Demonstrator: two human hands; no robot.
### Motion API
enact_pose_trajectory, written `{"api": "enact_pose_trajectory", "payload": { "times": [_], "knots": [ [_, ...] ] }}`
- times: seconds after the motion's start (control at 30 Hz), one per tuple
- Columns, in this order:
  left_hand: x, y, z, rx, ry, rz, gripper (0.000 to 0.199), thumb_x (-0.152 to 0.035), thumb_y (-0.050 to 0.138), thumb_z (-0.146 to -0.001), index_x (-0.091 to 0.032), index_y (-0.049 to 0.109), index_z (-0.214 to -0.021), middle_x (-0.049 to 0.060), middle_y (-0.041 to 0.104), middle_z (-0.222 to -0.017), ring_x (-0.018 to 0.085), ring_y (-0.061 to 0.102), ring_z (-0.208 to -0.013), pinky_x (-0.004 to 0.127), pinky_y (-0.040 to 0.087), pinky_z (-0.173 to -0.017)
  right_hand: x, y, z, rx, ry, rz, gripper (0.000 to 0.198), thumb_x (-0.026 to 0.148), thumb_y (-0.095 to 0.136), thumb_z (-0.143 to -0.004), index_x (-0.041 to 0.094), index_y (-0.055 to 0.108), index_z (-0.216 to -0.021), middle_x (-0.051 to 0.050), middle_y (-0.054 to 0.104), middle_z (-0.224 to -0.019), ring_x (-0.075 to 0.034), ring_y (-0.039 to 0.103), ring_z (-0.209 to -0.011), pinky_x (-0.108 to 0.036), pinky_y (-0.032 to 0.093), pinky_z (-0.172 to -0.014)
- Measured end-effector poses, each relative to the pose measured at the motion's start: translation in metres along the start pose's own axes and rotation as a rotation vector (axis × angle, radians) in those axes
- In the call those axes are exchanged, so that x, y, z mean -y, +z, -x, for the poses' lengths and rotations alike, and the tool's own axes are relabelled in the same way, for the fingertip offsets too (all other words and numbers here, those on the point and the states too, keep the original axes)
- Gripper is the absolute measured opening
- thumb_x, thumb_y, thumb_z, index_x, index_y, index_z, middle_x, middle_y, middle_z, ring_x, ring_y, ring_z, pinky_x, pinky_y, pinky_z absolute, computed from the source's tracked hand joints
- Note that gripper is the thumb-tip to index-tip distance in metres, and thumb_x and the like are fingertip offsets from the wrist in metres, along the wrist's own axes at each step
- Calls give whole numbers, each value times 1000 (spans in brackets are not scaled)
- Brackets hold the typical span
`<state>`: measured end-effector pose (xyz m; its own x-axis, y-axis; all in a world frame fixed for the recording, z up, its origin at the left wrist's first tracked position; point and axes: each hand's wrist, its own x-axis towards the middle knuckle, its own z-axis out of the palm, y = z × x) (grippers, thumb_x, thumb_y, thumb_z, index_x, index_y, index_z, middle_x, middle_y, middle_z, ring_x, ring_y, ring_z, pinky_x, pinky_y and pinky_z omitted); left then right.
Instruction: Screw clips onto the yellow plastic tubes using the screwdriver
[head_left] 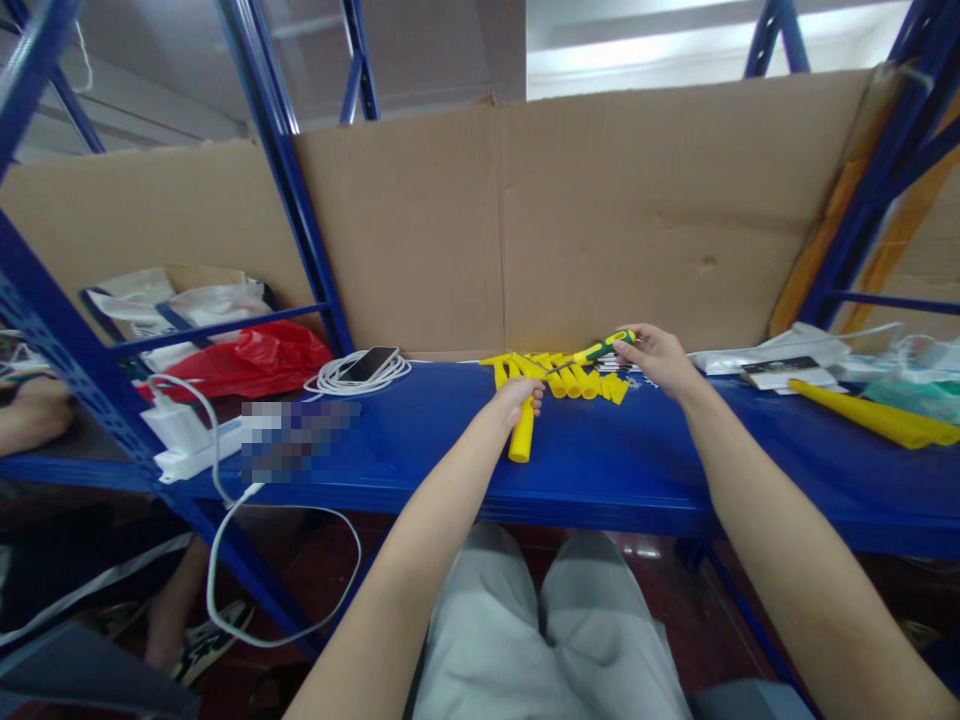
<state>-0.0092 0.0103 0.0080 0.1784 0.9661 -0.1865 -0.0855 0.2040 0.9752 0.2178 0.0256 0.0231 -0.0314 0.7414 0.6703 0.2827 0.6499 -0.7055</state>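
My left hand (519,396) is closed around a yellow tube (522,440), whose lower end points toward me over the blue shelf. In my right hand (651,352) is a screwdriver (602,348) with a green and yellow handle. Its thin metal shaft slants down and left to the upper end of the tube by my left hand; whether the tip touches it, I cannot tell. Several more yellow tubes (583,382) lie in a row just behind and right of my left hand.
A phone (369,364) rests on a coiled white cable (319,378). On the left are a power strip (199,450) and a red plastic bag (255,357). Long yellow pieces (874,412) and a small box (784,374) lie right. Cardboard (600,220) stands behind; another person's arm (30,415) shows far left.
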Motion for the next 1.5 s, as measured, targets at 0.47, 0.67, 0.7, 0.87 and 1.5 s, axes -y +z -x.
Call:
{"api": "enact_pose_trajectory", "payload": {
  "times": [0.47,0.67,0.7,0.87,1.5],
  "knots": [
    [0,1,2,13,29,-36,18,-4,47,-80,-19,41,-71,-10,35,-41,4,33,-31,15,26,-38,10,7,5,-283,58,410,46,63,57,-73,18,63,-69,-2,55,-53,-14,51,-52,-26,38,-50],
    [0,0,1,-1,26,-43,20,-3,47,-79,-19,41,-69,-10,36,-41,3,31,-31,16,25,-37,20,14,11,-218,299,125,48,65,61,-69,18,58,-60,4,40,-34,-9,36,-30,-23,28,-34],
    [0,0,1,-5,28,-41,20,-3,47,-78,-19,41,-68,-10,36,-41,3,30,-31,16,25,-37,22,14,11,-209,320,85,47,64,63,-68,17,58,-61,4,42,-35,-8,37,-30,-22,29,-33],
    [1,-2,-2,-26,13,-55,17,-4,47,-79,-18,44,-70,-10,35,-41,3,30,-31,15,26,-37,28,12,10,-124,380,-183,34,49,71,-69,17,63,-80,1,58,-49,-10,54,-42,-21,44,-42],
    [-1,-2,-1,-8,20,-57,22,-2,45,-79,-19,40,-67,-10,36,-41,4,31,-31,16,26,-37,20,14,6,-111,189,-98,48,51,72,-65,23,56,-101,4,58,-54,-13,56,-45,-25,45,-45]
  ]
}}
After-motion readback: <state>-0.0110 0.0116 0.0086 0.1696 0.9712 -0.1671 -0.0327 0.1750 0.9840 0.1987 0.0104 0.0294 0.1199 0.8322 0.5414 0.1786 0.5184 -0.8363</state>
